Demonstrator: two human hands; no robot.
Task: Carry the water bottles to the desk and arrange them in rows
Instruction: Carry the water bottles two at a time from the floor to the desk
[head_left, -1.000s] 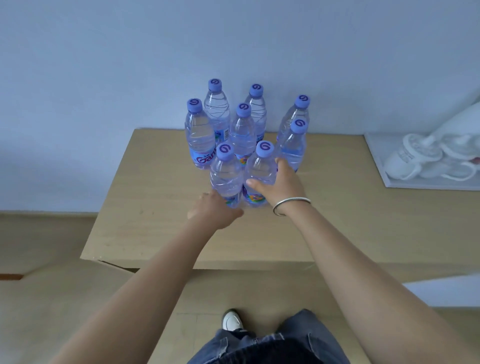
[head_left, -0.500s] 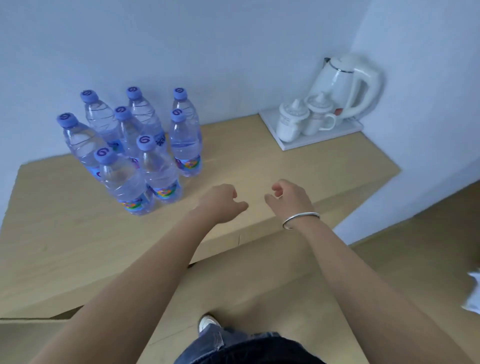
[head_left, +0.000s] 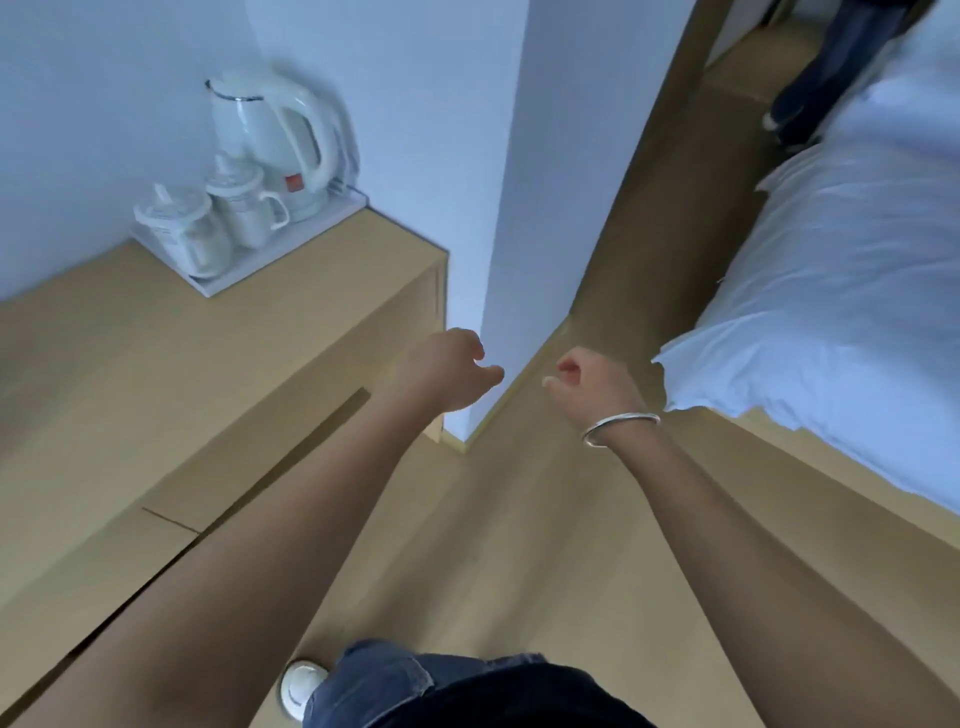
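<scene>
- Pale wood desk (head_left: 156, 395) at lower left of view; no water bottles in sight anywhere on it or elsewhere in frame, so location of bottles cannot be told.
- On far end of desk, against wall: white tray (head_left: 218, 283) bearing white kettle (head_left: 275, 145) and two lidded cups (head_left: 218, 218).
- Left hand (head_left: 447, 371) held out in mid-air just past desk's corner, fingers loosely curled, thumb pointing right, holding nothing.
- Right hand (head_left: 592, 384) level with left and near it, apart, fingers loosely curled inward, holding nothing; silver bangle (head_left: 618, 428) on wrist.
- Both forearms extended forward, roughly parallel, neither touching desk.
- Ahead of hands: wall corner (head_left: 498, 260), wood floor (head_left: 519, 519) running on beyond, white bed (head_left: 831, 291) to right.
- Judgement: body turned away from desk toward open floor, likely on way to fetch further bottles; direction of any bottle from fingers, its long axis, and nearer hand not determinable.
- Judgement: coming grasp depends on bottles coming into view first.
</scene>
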